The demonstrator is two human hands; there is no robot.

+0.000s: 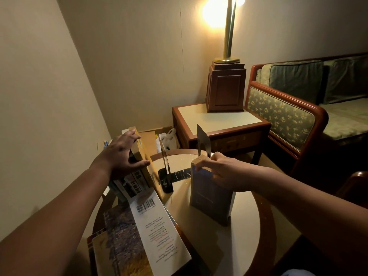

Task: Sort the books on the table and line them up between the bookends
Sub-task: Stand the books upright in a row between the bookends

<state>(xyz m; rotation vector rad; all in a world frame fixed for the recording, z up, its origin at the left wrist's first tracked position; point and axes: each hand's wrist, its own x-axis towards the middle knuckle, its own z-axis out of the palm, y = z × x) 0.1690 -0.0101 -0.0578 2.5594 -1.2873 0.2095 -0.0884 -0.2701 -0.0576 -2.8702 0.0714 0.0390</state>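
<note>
I count two bookends [203, 141], at least six books [211, 198], two tables [249, 216], one lamp [228, 36] and one sofa [284, 116].

Head view, close, down onto table [254, 212]
</note>
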